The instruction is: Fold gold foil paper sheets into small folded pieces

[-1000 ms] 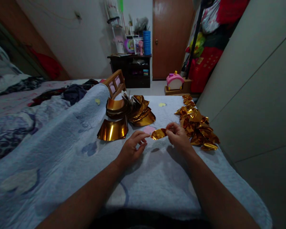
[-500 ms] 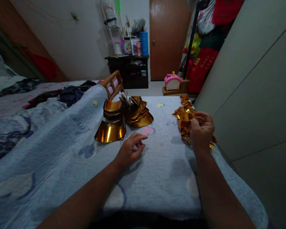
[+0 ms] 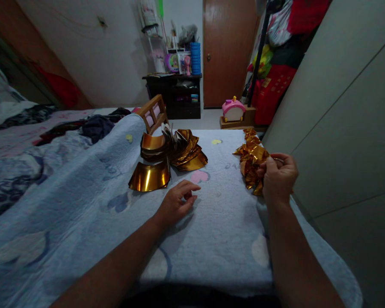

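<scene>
My left hand (image 3: 179,200) hovers low over the blue cloth, fingers loosely curved, thumb apart, holding nothing. Just beyond it lies a fanned stack of curved gold foil sheets (image 3: 149,176), and a second fanned bunch of gold foil sheets (image 3: 191,156) stands to its right. On the right side, my right hand (image 3: 279,174) is closed at a piece of crinkled gold foil (image 3: 259,155), thumb against the fingers. That piece overlaps a row of crumpled gold foil pieces (image 3: 248,171) along the cloth's right side. My hand hides part of this row.
The blue patterned cloth (image 3: 211,239) covers the surface in front of me. A wooden chair back (image 3: 152,112) rises behind the foil. Rumpled bedding (image 3: 93,128) lies left, and a pale cabinet (image 3: 343,128) borders the right. A pink toy (image 3: 233,109) sits beyond the far edge.
My right hand has shifted slightly right and toward me, and the foil by its fingers shows a different shape. My left hand has hardly moved.
</scene>
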A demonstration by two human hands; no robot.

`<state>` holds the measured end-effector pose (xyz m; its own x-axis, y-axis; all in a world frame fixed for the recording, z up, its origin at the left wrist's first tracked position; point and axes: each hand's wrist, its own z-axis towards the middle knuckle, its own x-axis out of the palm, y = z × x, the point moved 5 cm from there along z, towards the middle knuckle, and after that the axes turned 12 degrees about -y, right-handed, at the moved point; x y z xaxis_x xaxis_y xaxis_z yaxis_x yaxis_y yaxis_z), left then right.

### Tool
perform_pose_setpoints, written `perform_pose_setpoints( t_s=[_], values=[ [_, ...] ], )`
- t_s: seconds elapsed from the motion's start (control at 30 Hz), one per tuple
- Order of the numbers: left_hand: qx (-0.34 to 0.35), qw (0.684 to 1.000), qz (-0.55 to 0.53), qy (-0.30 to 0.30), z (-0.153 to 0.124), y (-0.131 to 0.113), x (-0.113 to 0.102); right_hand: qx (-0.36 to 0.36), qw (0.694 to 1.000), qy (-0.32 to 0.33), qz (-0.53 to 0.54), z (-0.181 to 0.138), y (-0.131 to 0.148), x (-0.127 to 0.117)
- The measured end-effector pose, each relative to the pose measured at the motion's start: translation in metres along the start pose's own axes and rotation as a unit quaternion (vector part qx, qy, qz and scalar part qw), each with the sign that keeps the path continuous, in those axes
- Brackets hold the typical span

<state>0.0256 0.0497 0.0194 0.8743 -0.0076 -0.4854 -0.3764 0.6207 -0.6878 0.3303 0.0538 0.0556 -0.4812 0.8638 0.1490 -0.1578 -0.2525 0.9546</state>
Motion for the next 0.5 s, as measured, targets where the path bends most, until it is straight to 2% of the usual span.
perform_pose_setpoints(
  t_s=[0.17,0.23,0.5],
  values=[
    [-0.014,1.000,-0.001,0.013,-0.001,0.002,0.001,-0.015,0.995,0.089,-0.053,-0.013,-0.009,0.013],
    [-0.018,1.000,0.001,0.018,-0.001,0.002,0.002,-0.027,0.990,0.099,-0.094,-0.012,-0.012,0.014],
    [-0.015,1.000,0.006,0.021,-0.001,0.001,0.001,-0.066,0.981,0.019,-0.182,0.010,-0.020,-0.001]
  ],
)
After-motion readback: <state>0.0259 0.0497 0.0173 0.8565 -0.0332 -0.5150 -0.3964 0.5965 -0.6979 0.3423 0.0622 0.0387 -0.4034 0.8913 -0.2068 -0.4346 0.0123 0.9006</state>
